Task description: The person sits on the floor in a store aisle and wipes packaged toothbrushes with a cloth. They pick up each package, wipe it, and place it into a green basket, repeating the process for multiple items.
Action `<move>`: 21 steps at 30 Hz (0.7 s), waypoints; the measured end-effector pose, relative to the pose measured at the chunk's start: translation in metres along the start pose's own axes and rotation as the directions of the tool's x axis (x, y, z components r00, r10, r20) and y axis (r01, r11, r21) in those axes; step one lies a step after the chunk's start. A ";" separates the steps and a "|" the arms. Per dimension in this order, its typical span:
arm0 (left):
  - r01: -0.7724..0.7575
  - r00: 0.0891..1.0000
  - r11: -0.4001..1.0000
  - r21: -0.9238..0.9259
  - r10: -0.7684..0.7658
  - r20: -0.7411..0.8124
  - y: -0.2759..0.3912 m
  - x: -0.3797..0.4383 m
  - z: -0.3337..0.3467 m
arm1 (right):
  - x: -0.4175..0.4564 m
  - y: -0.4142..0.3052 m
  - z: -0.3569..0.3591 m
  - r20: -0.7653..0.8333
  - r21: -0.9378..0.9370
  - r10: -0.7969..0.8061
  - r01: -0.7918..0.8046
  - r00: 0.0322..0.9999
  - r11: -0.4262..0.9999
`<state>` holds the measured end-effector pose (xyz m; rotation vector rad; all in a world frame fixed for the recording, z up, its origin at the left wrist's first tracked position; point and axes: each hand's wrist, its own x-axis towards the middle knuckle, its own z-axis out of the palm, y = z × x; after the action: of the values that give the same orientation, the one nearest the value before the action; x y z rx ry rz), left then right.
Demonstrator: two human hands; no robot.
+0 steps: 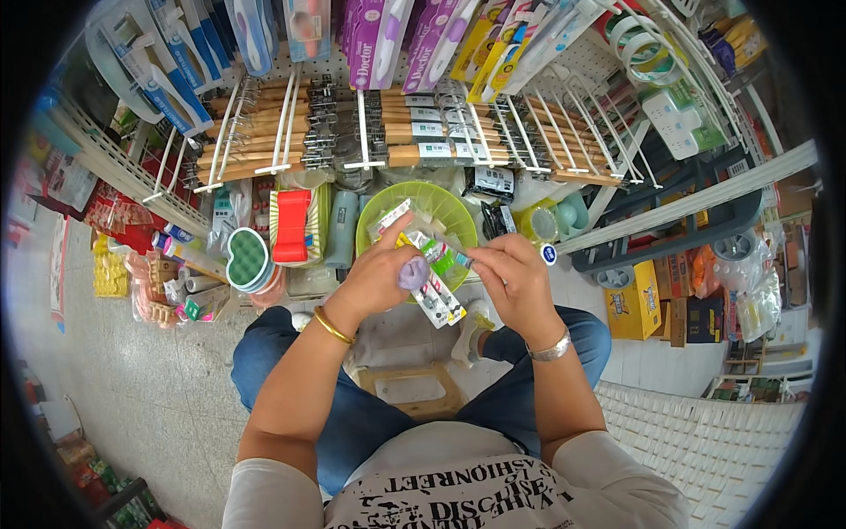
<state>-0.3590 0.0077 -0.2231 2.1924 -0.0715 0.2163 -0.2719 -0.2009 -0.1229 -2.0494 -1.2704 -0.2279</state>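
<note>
My left hand (377, 274) holds several slim blister packs (439, 301) over a lime-green plastic basket (462, 211), its index finger pointing away from me. A round lilac thing (414, 273) sits at this hand's thumb side; I cannot tell what it is. Between thumb and fingers of my right hand (519, 281) is the end of a slim clear packet (461, 258), which reaches across to the left hand. Bright green and yellow packaging (436, 251) shows between the two hands. More clear packaging lies in the basket, partly hidden by the left hand.
Packaged toothbrushes (377, 46) and wooden hangers (423, 129) hang on white rack hooks (362, 132) ahead. Left of the basket stand a grey-blue cylinder (342, 228), a red ribbon-like roll (292, 225) and heart-shaped containers (246, 258). A low stool (413, 387) is between my legs.
</note>
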 end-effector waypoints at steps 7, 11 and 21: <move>-0.034 0.992 0.984 -0.175 0.054 0.113 0.010 0.000 0.001 | 0.013 -0.018 -0.010 -0.051 0.256 0.147 -0.130 0.988 0.958; -0.019 0.987 0.927 -0.375 0.078 0.144 0.011 -0.002 0.010 | 0.010 -0.011 0.011 -0.059 0.756 0.533 -0.311 0.844 0.576; 0.012 0.986 0.890 -0.456 0.065 0.152 0.028 -0.001 -0.004 | 0.008 0.007 0.019 -0.038 0.647 0.504 -0.363 0.863 0.670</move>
<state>-0.3640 -0.0060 -0.1988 1.7338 -0.2224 0.0268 -0.2656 -0.1852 -0.1361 -1.6134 -0.5611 0.1818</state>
